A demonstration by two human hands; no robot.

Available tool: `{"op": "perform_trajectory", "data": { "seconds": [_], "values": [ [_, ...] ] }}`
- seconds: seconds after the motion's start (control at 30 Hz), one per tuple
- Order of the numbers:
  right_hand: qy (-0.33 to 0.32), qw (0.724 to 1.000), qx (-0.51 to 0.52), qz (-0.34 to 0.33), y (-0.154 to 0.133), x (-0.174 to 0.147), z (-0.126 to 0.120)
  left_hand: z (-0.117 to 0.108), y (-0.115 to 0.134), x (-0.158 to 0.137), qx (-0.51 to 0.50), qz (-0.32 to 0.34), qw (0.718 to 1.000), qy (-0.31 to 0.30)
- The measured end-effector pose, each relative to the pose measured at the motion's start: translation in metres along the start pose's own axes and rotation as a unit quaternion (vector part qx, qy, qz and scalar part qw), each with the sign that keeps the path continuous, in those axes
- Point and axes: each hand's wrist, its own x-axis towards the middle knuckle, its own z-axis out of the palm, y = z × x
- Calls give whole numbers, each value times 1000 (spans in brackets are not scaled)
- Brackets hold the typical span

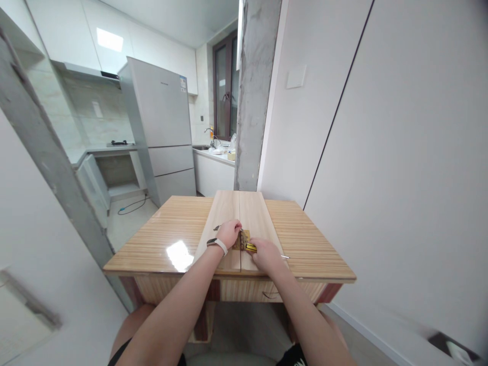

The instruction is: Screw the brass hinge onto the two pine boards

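Note:
Two pale wooden boards (pixel 224 206) lie side by side on the table, a narrow seam between them. A brass-coloured hinge (pixel 246 236) lies across that seam, partly covered by my hands. Over its far side, my left hand (pixel 229 233) is closed in a pinch; what the fingertips hold is too small to make out. My right hand (pixel 268 254) is wrapped round a screwdriver (pixel 251 247). Its yellow and black handle shows at the hinge, and the metal shaft sticks out to the right. Several small dark pieces, apparently screws (pixel 216 228), lie left of my left hand.
The glossy striped wooden table (pixel 316 239) extends on both sides of the boards, with a drawer front (pixel 249 291) below. Beyond it stand a grey refrigerator (pixel 163 112) and a sink counter (pixel 215 168). A white wall (pixel 381 178) rises close on the right.

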Motion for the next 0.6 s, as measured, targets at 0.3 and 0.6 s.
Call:
{"op": "perform_trajectory", "data": {
  "seconds": [0.3, 0.6],
  "values": [
    [-10, 1000, 0, -4, -2, -2, -2, -3, 7, 1, 13, -3, 1000, -14],
    [-20, 1000, -6, -9, -8, -6, -4, -5, 10, -1, 17, 8, 1000, -16]
  ]
}}
